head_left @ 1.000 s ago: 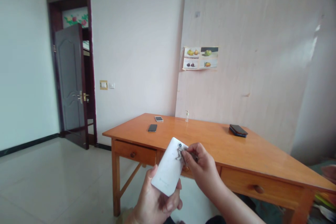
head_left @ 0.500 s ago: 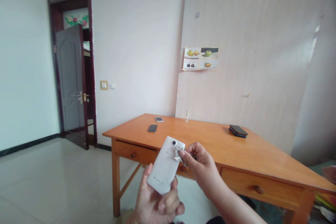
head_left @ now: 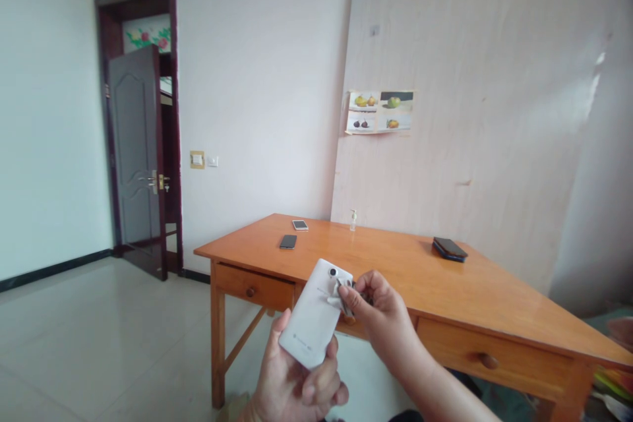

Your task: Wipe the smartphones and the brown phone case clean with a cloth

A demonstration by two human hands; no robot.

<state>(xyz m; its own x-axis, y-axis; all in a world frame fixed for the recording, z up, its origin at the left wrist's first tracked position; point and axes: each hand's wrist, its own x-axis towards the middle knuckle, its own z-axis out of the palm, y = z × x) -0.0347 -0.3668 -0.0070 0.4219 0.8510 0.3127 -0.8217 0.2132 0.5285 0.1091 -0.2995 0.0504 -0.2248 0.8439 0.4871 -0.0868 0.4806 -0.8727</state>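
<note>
A white phone (head_left: 310,316) is tilted in front of me, its back with the camera lens facing me. My left hand (head_left: 299,372) is closed around its lower end, thumb on the left edge and fingers on the right. Pinched in my right hand (head_left: 378,306) is a small greyish-white cloth (head_left: 337,295), which lies against the upper right of the phone's back. Part of the cloth is hidden behind my right fingers.
On the wooden table (head_left: 395,264) lie a dark phone (head_left: 288,242), a white-edged phone (head_left: 300,225) and a stack of dark devices (head_left: 450,248). A small pump bottle (head_left: 353,220) stands near the back edge. Drawers (head_left: 254,288) line the front; a door (head_left: 136,158) stands ajar at left.
The phone and both hands have shifted very slightly to the right in view. The cloth stays at the phone's upper right, and both grips are the same.
</note>
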